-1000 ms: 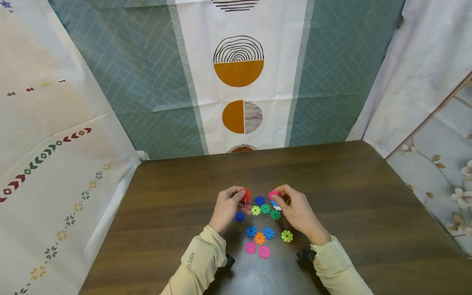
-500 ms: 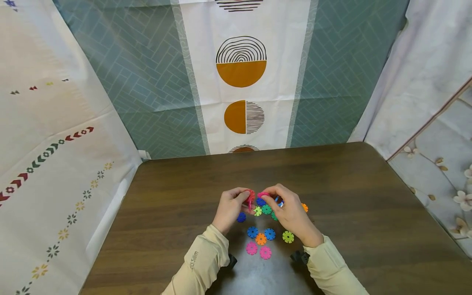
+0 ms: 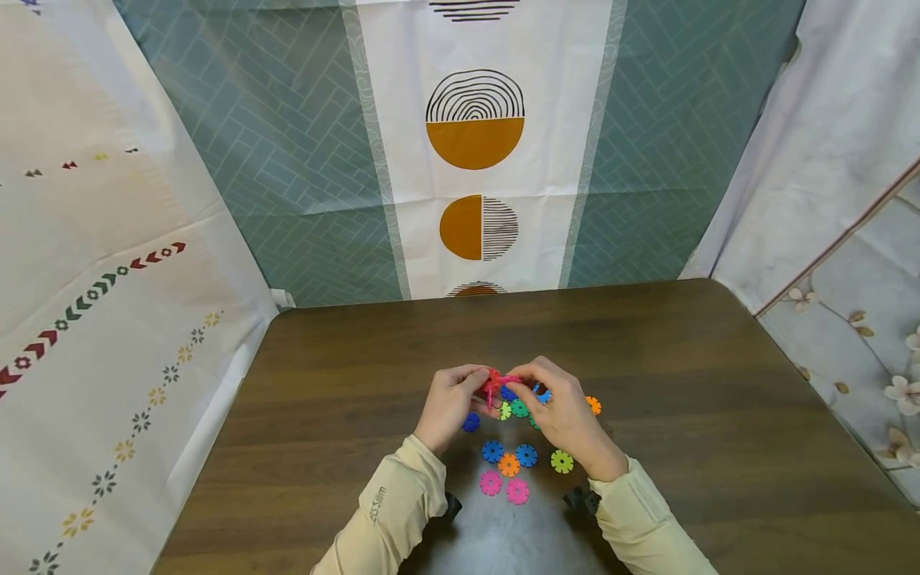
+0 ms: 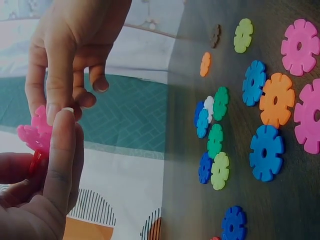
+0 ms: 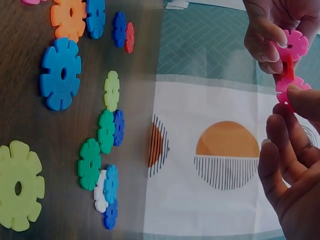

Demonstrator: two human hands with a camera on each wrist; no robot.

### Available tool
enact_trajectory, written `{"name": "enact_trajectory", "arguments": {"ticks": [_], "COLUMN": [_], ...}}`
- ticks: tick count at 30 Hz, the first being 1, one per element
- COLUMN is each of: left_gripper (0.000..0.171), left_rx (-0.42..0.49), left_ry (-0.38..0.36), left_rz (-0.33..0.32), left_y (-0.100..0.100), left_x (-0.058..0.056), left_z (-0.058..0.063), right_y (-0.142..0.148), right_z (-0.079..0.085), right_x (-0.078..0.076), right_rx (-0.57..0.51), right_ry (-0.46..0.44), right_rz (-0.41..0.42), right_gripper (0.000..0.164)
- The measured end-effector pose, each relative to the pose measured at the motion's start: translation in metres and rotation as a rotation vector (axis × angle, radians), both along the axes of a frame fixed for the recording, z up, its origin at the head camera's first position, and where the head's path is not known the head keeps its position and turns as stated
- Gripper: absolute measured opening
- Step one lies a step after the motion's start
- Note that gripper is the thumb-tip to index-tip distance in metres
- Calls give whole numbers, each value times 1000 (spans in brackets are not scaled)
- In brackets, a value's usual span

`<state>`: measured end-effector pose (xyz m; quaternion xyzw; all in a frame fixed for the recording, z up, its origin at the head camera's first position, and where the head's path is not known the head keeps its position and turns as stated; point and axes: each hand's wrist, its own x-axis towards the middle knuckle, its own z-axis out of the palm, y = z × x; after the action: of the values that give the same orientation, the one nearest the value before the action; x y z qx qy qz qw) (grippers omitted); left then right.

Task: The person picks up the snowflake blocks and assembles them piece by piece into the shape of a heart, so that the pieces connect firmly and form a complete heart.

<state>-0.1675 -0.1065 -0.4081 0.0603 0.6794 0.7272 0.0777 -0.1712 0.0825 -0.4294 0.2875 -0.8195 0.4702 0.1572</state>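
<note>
My left hand (image 3: pixel 447 404) holds a red notched plastic disc (image 5: pixel 289 70) with a pink notched disc (image 5: pixel 295 44) joined to it, above the table. Another pink disc (image 5: pixel 285 87) is pinched between the thumb and fingers of my right hand (image 3: pixel 564 415). This second pink disc meets the edge of the red one, opposite the first; whether its slot is fully pushed in I cannot tell. In the left wrist view, fingers cover most of the red disc, and pink pieces (image 4: pixel 37 132) show between the two hands.
Loose discs lie on the brown table (image 3: pixel 345 383): two pink (image 3: pixel 517 491), an orange (image 3: pixel 509 465) between two blue (image 3: pixel 527 455), a lime one (image 3: pixel 562 461). Farther back are several green (image 4: pixel 215 141), blue, white (image 4: pixel 209 107) and lime discs. Patterned cloths (image 3: pixel 323 160) surround the table.
My right hand has moved left with its pink disc until that disc meets the red one in my left hand. An orange disc at the right has come into sight.
</note>
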Motion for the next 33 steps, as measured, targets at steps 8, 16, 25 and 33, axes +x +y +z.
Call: {"name": "enact_trajectory", "arguments": {"ticks": [8,16,25,33], "left_gripper": [28,27,26,28], "left_rx": [-2,-6,9,23], "left_ry": [9,11,3,-13], "left_rz": [-16,-13,-32,-29], "left_y": [0,1,6,9], "left_x": [0,0,-1,-2], "left_z": [-1,2,-1,0], "right_y": [-1,-2,-1,2], "right_z": [0,2,1,1], "right_x": [0,0,1,-2], "right_rx": [-24,-29,-42,-52], "right_ry": [47,85,122,105], "right_rz": [11,32,19,6], "right_gripper": [17,16,22,23]}}
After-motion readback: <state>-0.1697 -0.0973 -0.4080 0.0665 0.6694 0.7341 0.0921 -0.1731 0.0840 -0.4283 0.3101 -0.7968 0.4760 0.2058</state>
